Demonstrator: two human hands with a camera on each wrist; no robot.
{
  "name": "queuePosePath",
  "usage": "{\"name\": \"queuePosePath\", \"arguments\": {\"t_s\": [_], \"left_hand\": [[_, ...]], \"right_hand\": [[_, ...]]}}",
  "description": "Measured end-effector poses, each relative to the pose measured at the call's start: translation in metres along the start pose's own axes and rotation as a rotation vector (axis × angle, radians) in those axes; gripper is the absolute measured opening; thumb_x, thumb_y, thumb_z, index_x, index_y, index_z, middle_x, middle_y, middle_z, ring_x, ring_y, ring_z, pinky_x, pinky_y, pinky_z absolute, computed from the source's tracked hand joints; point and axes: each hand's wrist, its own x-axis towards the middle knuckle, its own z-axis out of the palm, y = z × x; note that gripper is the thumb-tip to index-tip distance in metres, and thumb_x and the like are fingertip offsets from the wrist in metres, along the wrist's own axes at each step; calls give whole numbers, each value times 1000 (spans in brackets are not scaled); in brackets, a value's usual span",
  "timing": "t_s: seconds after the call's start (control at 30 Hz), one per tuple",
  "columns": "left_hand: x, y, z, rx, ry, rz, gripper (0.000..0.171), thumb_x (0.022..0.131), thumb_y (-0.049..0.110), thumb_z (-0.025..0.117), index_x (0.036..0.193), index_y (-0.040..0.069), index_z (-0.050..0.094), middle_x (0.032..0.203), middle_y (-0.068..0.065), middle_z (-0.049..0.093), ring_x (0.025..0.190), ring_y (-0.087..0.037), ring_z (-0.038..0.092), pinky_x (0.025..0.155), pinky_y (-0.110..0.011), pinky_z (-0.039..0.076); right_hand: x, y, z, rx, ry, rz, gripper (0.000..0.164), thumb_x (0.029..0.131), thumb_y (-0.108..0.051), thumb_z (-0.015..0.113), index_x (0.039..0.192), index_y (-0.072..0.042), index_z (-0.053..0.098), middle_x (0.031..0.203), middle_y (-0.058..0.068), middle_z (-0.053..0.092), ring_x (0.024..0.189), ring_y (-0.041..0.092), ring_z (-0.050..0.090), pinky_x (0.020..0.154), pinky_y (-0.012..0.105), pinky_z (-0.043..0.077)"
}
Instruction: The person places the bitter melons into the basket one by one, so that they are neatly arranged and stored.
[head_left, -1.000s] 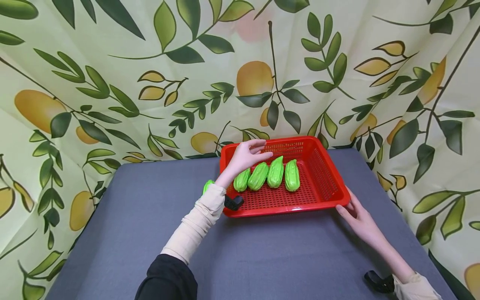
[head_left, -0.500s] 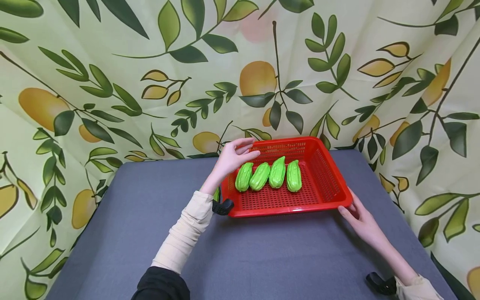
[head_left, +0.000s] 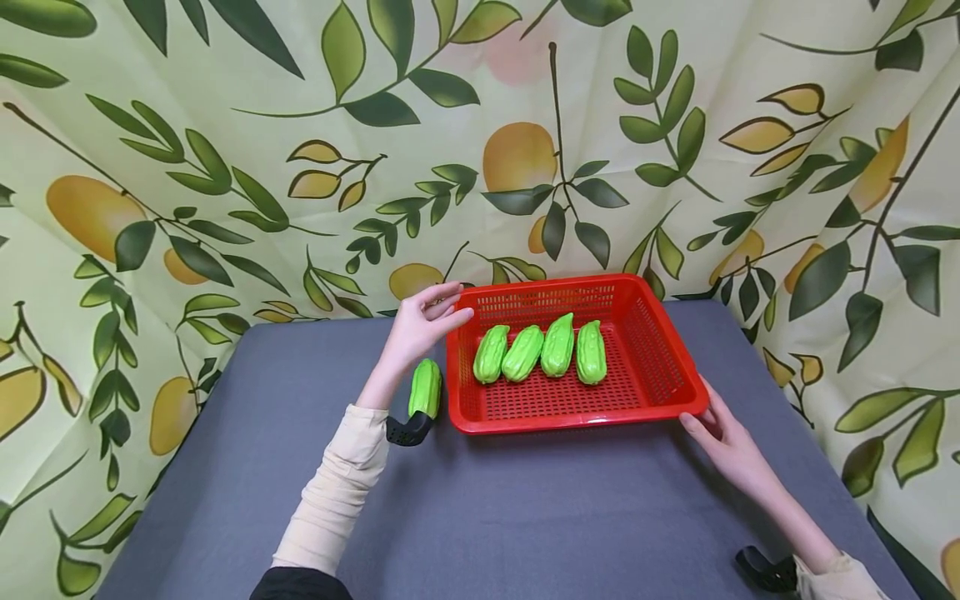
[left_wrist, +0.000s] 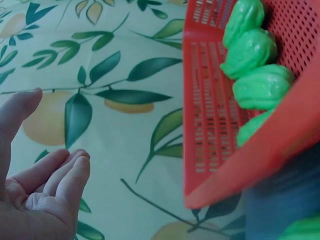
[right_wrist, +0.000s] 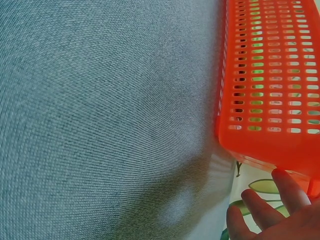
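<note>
A red plastic basket (head_left: pixel 570 421) with perforated walls holds several bright green ridged gourds (head_left: pixel 557 346) lying side by side in its left half. My left hand (head_left: pixel 423 323) hovers just left of the basket's back left corner, empty, fingers loosely bent and thumb apart. The left wrist view shows that hand (left_wrist: pixel 45 195) clear of the basket wall (left_wrist: pixel 205 100). One more green gourd (head_left: pixel 426 387) lies on the table below the left wrist, outside the basket. My right hand (head_left: pixel 723 437) holds the basket's front right corner, thumb at the front rim and fingers along the right end.
A grey-blue cloth covers the table (head_left: pixel 300 467). Behind and along both sides hangs a curtain (head_left: pixel 420 192) printed with leaves and fruit, close to the basket's back edge. Black wrist straps (head_left: pixel 408 430) sit on both wrists.
My left hand has moved left from over the basket to beside it, uncovering the gourds inside and the one on the table. The right hand stays at the basket's corner.
</note>
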Motion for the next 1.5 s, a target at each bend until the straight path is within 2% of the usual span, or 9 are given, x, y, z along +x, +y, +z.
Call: {"name": "queuePosePath", "arguments": {"t_s": [0.47, 0.53, 0.67, 0.73, 0.83, 0.9, 0.97, 1.03, 1.5], "left_hand": [[-19, -14, -29, 16, 103, -31, 51, 84, 6, 70, 131, -2, 53, 134, -16, 56, 125, -23, 54, 100, -26, 46], [-22, -17, -33, 23, 120, -43, 51, 84, 6, 70, 131, -1, 53, 134, -16, 56, 125, -23, 54, 98, -22, 47], [-28, -25, -40, 20, 147, -62, 52, 83, 7, 71, 131, -1, 53, 134, -15, 56, 125, -23, 54, 96, -19, 46], [-31, -29, -43, 17, 159, -74, 52, 83, 8, 71, 131, -1, 53, 134, -15, 56, 125, -22, 54, 96, -18, 46], [-35, -34, -47, 18, 173, -89, 52, 83, 8, 72, 131, 0, 53, 134, -14, 56, 126, -22, 54, 96, -17, 46], [-38, -37, -49, 28, 178, -100, 52, 84, 8, 71, 132, 0, 53, 135, -15, 55, 126, -22, 53, 95, -17, 46], [-41, -42, -51, 41, 182, -112, 52, 84, 9, 71, 132, 0, 52, 135, -15, 55, 126, -22, 53, 95, -17, 47], [-45, -47, -53, 64, 186, -129, 53, 84, 10, 71, 132, 0, 52, 136, -15, 55, 127, -23, 52, 94, -18, 47], [-67, -89, -54, 158, 222, -194, 56, 83, 13, 72, 132, -4, 50, 137, -23, 51, 128, -31, 50, 102, -40, 43]], "right_hand": [[1, 0, -1, -15, -5, 6, 73, 94, -13, 58, 153, -21, 17, 125, -32, 45, 106, -31, 37, 81, -3, 28], [1, -1, -1, -19, -7, 8, 73, 94, -13, 58, 153, -20, 17, 132, -20, 50, 106, -31, 37, 81, -3, 28], [1, -3, -2, -42, -17, 31, 73, 94, -14, 57, 153, -21, 14, 136, 24, 50, 104, -33, 35, 82, 1, 32], [2, -3, -2, -45, -26, 47, 73, 95, -16, 56, 154, -21, 13, 134, 33, 47, 104, -34, 33, 93, 16, 41], [2, -3, -3, -60, -31, 62, 74, 95, -17, 56, 154, -23, 12, 135, 31, 47, 104, -34, 31, 95, 30, 44], [3, -3, -3, -52, -31, 55, 74, 95, -17, 56, 154, -22, 12, 134, 32, 47, 104, -34, 31, 95, 25, 44], [3, -2, -2, -50, -27, 44, 74, 94, -16, 57, 154, -22, 13, 133, 33, 48, 104, -34, 33, 87, 6, 37], [3, -1, -2, -49, -23, 38, 74, 94, -16, 57, 153, -21, 14, 133, 33, 48, 105, -33, 33, 80, -1, 30], [3, 0, -2, -59, -30, 58, 74, 95, -19, 56, 154, -23, 12, 134, 31, 47, 106, -34, 28, 80, -2, 29]]}}
